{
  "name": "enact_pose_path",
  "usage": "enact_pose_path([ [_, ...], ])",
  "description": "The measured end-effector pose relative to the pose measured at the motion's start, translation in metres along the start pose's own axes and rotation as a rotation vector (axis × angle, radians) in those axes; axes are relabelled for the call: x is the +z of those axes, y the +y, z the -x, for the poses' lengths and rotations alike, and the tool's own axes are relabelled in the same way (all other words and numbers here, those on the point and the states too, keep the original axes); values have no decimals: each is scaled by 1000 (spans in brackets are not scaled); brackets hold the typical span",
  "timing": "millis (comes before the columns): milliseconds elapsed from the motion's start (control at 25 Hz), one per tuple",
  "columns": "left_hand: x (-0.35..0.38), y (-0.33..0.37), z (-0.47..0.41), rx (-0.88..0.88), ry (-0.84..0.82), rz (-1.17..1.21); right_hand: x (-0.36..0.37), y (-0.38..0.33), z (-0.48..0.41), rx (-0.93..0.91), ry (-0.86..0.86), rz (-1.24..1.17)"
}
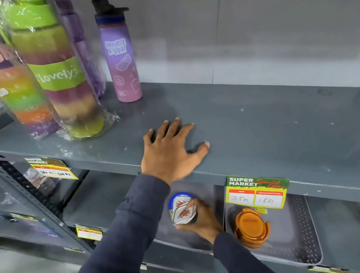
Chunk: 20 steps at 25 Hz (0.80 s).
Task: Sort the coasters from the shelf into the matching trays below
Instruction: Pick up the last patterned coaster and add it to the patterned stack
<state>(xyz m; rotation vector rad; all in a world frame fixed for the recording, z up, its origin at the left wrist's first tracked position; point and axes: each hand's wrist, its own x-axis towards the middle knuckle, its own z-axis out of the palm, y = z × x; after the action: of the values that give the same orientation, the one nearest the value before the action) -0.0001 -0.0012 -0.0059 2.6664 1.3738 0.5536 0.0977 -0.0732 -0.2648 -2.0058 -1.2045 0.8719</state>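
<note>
My left hand [171, 151] lies flat and spread on the grey upper shelf [265, 129], holding nothing. Below, my right hand [202, 221] grips a white coaster with a red flower print [181, 214] over the left grey tray [179, 241] on the lower shelf. Just behind it lies another round coaster with a blue rim [178, 199]. A stack of orange round coasters [250, 227] rests on the right grey tray [302, 234]. No coasters are visible on the upper shelf.
A purple water bottle [120, 59] and wrapped stacks of colourful cups [56, 72] stand at the upper shelf's left. A green and yellow price tag [257, 191] hangs from the shelf edge above the orange stack. A perforated metal upright [21, 187] runs down the left.
</note>
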Motion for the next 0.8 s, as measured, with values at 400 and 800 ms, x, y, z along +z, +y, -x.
enact_pose_path([
  [400,-2,1,0,7,-3,-7,4,-2,-8,-77,48,46],
  [800,-4,2,0,3,-24,-7,3,-3,-15,-123,-69,383],
])
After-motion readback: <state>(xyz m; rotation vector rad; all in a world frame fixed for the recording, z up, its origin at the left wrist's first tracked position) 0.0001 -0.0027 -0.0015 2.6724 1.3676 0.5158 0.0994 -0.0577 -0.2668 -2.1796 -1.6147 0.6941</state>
